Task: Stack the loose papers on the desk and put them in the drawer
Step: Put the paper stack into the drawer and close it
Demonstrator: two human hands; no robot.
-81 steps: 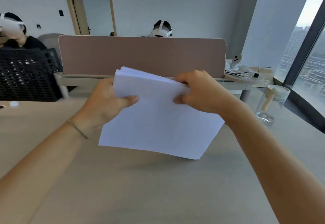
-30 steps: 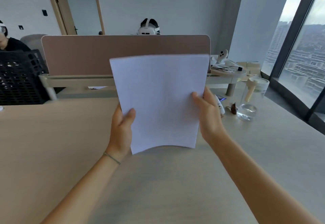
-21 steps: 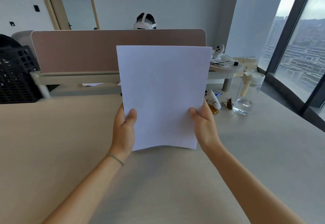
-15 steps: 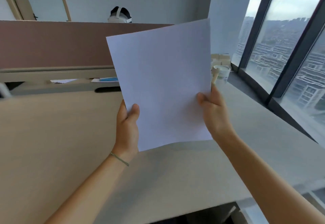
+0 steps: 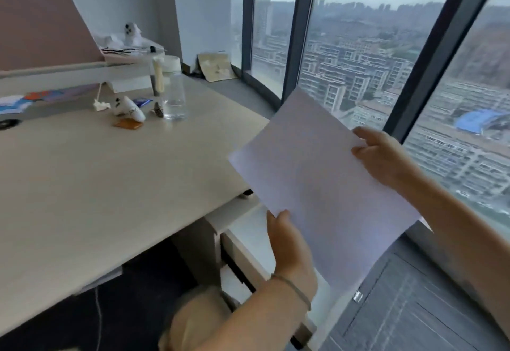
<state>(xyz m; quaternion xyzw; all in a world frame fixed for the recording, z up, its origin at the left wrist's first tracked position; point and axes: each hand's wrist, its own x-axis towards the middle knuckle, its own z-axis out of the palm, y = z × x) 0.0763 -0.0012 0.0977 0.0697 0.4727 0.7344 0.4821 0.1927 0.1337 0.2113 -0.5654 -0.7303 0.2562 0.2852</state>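
I hold a stack of white papers (image 5: 323, 182) in the air, off the right end of the desk (image 5: 105, 185). My left hand (image 5: 289, 251) grips the stack's lower left edge. My right hand (image 5: 386, 157) grips its upper right edge. Below the papers stands a white drawer cabinet (image 5: 245, 246) beside the desk; the papers and my left arm hide much of it. I cannot tell whether a drawer is open.
On the desk's far part lie a clear glass jar (image 5: 174, 97), a white tube (image 5: 129, 109) and small items. A pink divider (image 5: 41, 25) stands at the back left. Large windows (image 5: 358, 47) fill the right. My knee (image 5: 193, 320) is at the bottom.
My view has swung right and down. The papers moved from upright over the desk to the right, past the desk's end, above the cabinet. Both hands kept hold.
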